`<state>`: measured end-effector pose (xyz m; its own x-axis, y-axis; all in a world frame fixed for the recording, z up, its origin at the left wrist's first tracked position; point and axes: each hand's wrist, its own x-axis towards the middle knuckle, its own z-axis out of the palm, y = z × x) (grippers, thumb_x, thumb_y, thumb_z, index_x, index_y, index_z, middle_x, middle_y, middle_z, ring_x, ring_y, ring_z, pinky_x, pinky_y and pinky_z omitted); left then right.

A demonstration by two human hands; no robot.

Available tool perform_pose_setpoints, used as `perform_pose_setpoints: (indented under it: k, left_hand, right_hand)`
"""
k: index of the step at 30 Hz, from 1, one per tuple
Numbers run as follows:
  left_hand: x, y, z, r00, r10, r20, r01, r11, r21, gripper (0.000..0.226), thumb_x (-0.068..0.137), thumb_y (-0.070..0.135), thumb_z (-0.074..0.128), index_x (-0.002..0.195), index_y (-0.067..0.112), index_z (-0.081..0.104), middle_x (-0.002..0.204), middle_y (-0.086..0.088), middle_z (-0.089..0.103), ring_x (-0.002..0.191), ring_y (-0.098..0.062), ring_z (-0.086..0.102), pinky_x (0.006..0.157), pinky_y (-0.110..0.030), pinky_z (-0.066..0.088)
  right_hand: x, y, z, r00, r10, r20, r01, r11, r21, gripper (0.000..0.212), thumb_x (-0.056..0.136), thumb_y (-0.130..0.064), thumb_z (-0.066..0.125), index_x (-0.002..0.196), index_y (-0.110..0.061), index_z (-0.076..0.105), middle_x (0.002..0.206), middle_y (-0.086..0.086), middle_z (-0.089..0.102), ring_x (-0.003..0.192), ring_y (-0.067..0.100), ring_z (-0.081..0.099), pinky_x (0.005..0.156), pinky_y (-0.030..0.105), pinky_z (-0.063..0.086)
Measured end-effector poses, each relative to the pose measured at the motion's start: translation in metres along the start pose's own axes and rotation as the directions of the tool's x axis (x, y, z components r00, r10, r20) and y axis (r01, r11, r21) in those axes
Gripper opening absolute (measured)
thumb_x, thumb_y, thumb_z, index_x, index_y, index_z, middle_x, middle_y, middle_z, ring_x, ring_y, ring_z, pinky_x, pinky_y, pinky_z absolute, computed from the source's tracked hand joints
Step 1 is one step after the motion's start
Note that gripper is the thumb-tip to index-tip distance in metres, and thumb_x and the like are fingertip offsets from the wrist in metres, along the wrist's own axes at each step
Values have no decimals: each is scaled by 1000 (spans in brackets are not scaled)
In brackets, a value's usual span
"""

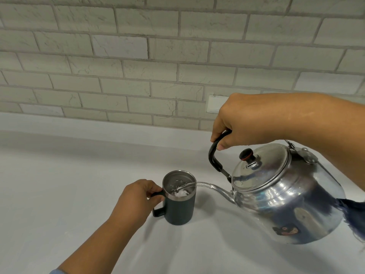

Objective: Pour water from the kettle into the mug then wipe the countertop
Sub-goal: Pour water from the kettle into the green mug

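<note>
Pale countertop (79, 194) under everything, no spill visible. Steel kettle (286, 196) lifted right of the mug (178, 202), tipped, spout over the rim, water streaming in. Right hand (245, 123) above the kettle, fingers clamped round its black handle. Left hand (136, 200) just left of the mug, fingers closed on the mug handle, steadying. Dark blue cloth (355, 216) behind the kettle, far right of the mug. Pour underway, fill level hard to judge; wiping not started.

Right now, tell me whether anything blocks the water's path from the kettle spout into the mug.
Nothing visible does. The shiny metal kettle sends a clear stream of water straight over the steel rim into the open dark green mug.
</note>
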<state>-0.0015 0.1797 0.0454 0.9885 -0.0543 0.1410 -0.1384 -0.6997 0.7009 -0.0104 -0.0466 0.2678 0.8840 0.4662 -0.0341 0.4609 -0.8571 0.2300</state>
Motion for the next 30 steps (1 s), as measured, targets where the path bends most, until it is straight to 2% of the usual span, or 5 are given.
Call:
perform_pose_setpoints:
  k: [3, 14, 22, 30]
  left_hand:
    - [0, 0, 0, 1000, -3, -4, 3, 1000, -7, 28, 77, 22, 74, 71, 44, 59, 76, 21, 63, 75, 2, 61, 60, -9, 39]
    - [0, 0, 1, 1000, -10, -4, 10, 1000, 2, 12, 78, 21, 73, 84, 31, 69, 81, 17, 64, 78, -3, 62, 65, -12, 41]
    - [0, 0, 1, 1000, -14, -1, 14, 1000, 9, 12, 79, 22, 72, 88, 29, 70, 82, 18, 63, 78, -2, 61, 66, -10, 40]
    - [1, -2, 1, 1000, -15, -3, 15, 1000, 9, 12, 79, 23, 72, 87, 31, 69, 83, 17, 64, 79, -2, 61, 66, -12, 41]
  right_hand:
    - [0, 0, 0, 1000, -1, 11, 0, 1000, 6, 25, 82, -46, 64, 104, -37, 69, 62, -20, 50, 59, -1, 49, 50, 17, 32]
    - [-1, -2, -2, 1000, 5, 9, -5, 1000, 29, 26, 83, -45, 64, 106, -35, 69, 60, -23, 48, 58, -1, 49, 53, 19, 37]
    - [-2, -2, -2, 1000, -9, -9, 9, 1000, 30, 26, 83, -45, 63, 107, -36, 69, 66, -25, 48, 63, -4, 49, 53, 16, 35]
    - [-4, 1, 1, 999, 10, -32, -7, 997, 78, 27, 84, -45, 62, 109, -38, 67, 69, -26, 45, 67, -6, 47, 60, 14, 39]
